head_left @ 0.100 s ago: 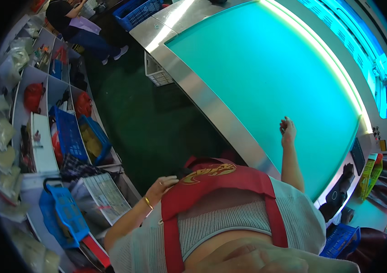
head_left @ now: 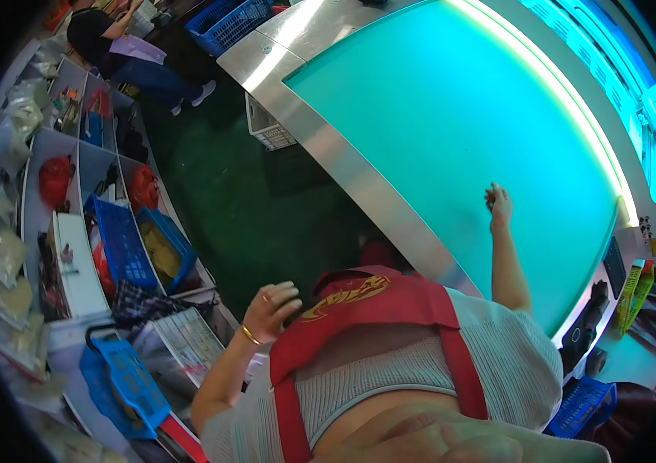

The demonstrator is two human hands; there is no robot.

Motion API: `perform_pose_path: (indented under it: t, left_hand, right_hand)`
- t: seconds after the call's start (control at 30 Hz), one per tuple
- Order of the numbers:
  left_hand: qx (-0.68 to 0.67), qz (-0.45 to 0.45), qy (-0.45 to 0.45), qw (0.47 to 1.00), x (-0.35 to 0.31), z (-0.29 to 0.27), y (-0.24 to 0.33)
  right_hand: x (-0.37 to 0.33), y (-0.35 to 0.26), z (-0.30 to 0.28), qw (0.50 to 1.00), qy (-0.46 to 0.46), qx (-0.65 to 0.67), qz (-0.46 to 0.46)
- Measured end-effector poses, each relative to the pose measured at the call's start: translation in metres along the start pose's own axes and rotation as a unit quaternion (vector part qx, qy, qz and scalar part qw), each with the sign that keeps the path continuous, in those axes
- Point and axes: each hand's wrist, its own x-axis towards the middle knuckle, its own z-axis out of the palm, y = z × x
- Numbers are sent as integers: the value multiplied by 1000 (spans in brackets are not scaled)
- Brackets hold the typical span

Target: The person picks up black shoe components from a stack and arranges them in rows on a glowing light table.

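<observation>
My right hand (head_left: 500, 204) is over the glowing turquoise tabletop (head_left: 420, 116), nearest its middle right part. Its fingers are loosely bent and a little apart, with nothing seen in them; whether it touches the surface I cannot tell. My left hand (head_left: 272, 309) hangs in front of me, beside the red apron (head_left: 389, 309), and wears a ring and a gold-coloured bracelet (head_left: 250, 335). Its fingers are softly curled and slightly spread, and no object shows in it.
A metal border (head_left: 328, 147) edges the table, with a white crate (head_left: 272, 133) beneath. Left stand shelves with blue baskets (head_left: 119, 239), red bags (head_left: 55, 181) and clear bags (head_left: 2, 247). Another person (head_left: 127, 54) stands at the far left. Dark devices (head_left: 581, 332) lie at right.
My left hand has lifted away from the apron and its fingers have curled more. My right hand has shifted slightly farther out and to the right over the tabletop.
</observation>
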Motion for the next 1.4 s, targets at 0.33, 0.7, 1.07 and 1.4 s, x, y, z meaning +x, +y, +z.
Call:
perform_pose_path:
  t: [0.33,0.7,1.07,1.4]
  left_hand:
    - [148,-186,52,970,124,-85,-218]
    - [120,-258,-110,952,243,-127,-336]
    - [255,-53,-88,961,610,-107,-500]
    - [228,-156,-39,960,623,-53,-542]
  right_hand:
    - [352,-158,392,872,7,-347,-344]
    - [541,-279,643,785,-35,-456,-418]
    - [278,-233,705,700,-582,-399,-108]
    - [172,-209,703,760,-46,-539,-361]
